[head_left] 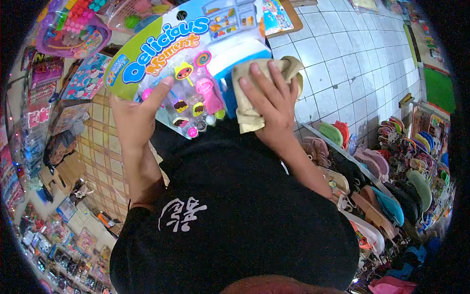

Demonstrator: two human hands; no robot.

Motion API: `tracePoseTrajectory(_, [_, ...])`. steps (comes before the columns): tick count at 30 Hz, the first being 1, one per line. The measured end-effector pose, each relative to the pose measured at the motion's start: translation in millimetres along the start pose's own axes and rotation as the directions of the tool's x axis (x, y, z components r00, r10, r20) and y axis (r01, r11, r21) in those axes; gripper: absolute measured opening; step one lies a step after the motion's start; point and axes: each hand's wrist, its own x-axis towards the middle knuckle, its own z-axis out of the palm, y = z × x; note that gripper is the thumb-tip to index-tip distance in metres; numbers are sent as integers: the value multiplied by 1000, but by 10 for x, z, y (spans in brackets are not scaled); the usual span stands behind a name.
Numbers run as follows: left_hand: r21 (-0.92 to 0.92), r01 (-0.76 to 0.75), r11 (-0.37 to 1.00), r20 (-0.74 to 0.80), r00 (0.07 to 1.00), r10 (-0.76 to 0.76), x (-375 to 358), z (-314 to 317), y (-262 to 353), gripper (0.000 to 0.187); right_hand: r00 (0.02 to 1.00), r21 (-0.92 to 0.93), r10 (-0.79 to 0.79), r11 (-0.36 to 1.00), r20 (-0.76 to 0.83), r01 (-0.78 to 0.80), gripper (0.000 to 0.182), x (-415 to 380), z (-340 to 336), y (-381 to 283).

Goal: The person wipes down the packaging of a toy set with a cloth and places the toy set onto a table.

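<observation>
A blister-packed toy set (193,68) with "Delicious Moment" printed on its card is held up in front of my chest. Small play sweets, a lollipop and a pink piece show through its clear plastic. My left hand (139,110) grips the card's lower left edge, thumb on the front and the other fingers hidden behind. A beige cloth (245,110) lies under my right hand (271,98), whose fingers are spread over it. That hand presses the cloth against the blue right side of the pack.
Racks of sandals (377,196) stand along the right. Packaged goods (58,245) fill the lower left, and a purple basket (93,41) of toys is at the upper left. White floor tiles (333,63) stretch away at the upper right. A cardboard box (71,169) sits on the left.
</observation>
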Motion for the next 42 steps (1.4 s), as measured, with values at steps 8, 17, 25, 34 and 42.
tracePoseTrajectory(8, [-8, 80, 997, -11, 997, -80, 20, -57, -50, 46, 961, 29, -118, 993, 252, 114, 52, -173, -131, 114])
tracePoseTrajectory(17, [-133, 72, 988, -13, 997, -74, 50, -87, -133, 46, 983, -72, -175, 981, 60, 179, 51, 137, -50, 188])
tracePoseTrajectory(25, [-273, 133, 953, -12, 990, -142, 100, -173, -317, 52, 969, 31, -40, 999, 242, 34, 54, -362, 22, 196])
tracePoseTrajectory(34, [-203, 139, 969, -32, 988, -148, 139, -154, -256, 56, 906, 121, -10, 992, 423, -45, 48, -514, -235, 325])
tracePoseTrajectory(42, [-231, 114, 966, -43, 991, -127, 82, -123, -248, 54, 998, 90, 43, 995, -48, -38, 47, -104, -252, 183])
